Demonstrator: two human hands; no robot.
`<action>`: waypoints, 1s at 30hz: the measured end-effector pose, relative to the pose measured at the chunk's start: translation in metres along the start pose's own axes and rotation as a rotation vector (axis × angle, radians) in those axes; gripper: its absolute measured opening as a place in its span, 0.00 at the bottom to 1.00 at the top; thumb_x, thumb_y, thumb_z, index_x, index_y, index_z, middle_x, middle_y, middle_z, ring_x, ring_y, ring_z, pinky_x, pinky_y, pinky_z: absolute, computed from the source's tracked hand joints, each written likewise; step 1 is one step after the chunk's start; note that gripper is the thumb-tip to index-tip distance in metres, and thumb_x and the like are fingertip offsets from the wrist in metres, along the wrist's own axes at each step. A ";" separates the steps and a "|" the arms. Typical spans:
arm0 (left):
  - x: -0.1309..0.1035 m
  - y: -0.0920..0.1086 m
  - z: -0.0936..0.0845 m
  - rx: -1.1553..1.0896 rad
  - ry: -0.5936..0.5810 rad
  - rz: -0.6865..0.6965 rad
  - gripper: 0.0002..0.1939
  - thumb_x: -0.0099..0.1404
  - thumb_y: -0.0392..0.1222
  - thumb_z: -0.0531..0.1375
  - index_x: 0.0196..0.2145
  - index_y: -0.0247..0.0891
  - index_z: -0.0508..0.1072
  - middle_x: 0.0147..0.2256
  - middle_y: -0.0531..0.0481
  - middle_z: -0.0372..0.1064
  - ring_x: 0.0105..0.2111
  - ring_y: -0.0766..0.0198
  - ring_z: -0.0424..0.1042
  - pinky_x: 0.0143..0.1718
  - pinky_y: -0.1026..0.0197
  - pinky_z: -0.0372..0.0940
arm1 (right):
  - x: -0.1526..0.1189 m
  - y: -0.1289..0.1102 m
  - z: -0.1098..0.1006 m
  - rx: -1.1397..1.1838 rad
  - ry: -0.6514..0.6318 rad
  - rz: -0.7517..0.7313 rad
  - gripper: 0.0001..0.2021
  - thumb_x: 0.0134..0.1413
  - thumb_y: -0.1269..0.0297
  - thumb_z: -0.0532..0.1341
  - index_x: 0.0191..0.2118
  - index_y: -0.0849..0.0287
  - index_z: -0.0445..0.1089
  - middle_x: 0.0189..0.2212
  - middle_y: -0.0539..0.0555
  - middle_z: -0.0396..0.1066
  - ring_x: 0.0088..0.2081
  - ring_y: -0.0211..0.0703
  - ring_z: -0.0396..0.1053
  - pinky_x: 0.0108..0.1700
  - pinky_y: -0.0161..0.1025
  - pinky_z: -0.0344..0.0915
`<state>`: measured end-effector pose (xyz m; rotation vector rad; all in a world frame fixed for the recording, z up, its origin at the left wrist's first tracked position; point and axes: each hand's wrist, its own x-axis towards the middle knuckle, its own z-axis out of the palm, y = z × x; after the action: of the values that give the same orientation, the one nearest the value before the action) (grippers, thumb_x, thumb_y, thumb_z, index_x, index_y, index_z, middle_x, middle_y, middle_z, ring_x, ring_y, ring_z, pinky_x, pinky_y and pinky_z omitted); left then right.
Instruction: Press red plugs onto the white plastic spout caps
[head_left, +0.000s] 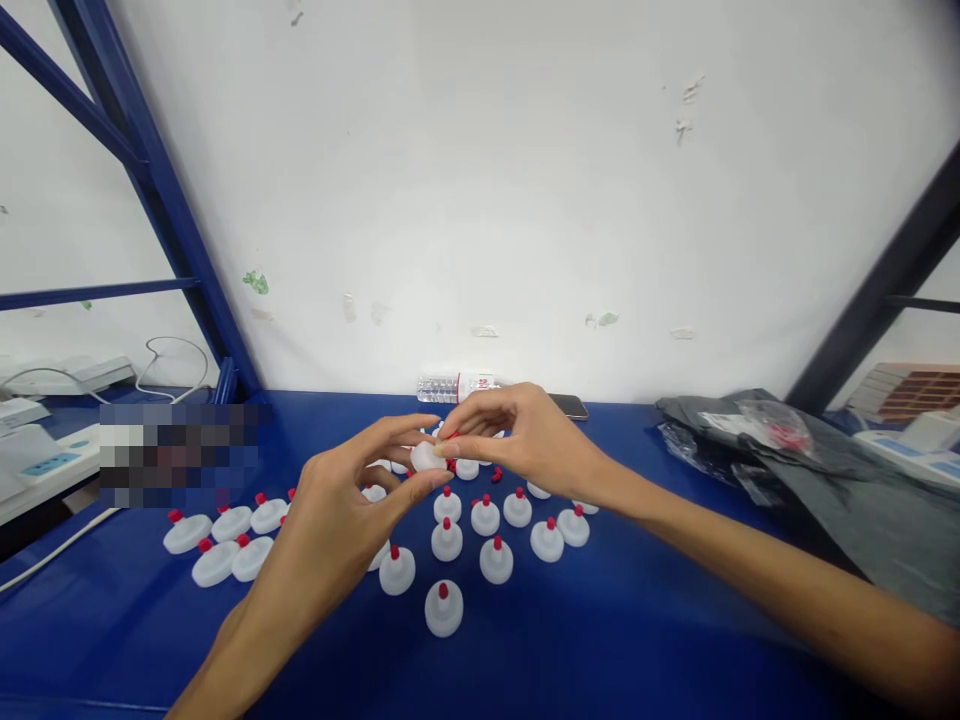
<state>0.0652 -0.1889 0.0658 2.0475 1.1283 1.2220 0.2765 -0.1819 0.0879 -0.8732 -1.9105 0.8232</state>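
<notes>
Cap (424,458) being held above worktop (600,630), pinched by L hand (337,500), prob. steadied for R hand (536,440), also pinched on it; red-tipped caps (444,614) stood upright nearby, prob. for stability.

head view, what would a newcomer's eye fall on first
Probably the left hand at mid-picture, holding a white piece, with the right hand close against it. Next, the red-tipped white pieces spread across the blue table. Behind them, a clear bottle lies near the white wall.

Small gaps between red-tipped white caps (447,541)
</notes>
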 end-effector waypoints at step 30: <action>0.006 -0.022 -0.048 0.211 0.129 0.018 0.16 0.67 0.59 0.58 0.42 0.51 0.79 0.39 0.55 0.80 0.37 0.58 0.80 0.32 0.64 0.69 | -0.150 0.018 -0.076 -1.038 0.504 0.375 0.18 0.64 0.46 0.57 0.46 0.51 0.79 0.37 0.53 0.81 0.35 0.49 0.77 0.38 0.43 0.71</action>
<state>0.0161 -0.1717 0.0752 2.1608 1.3526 1.3089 0.4065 -0.2797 0.0415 -1.8788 -1.6589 -0.2909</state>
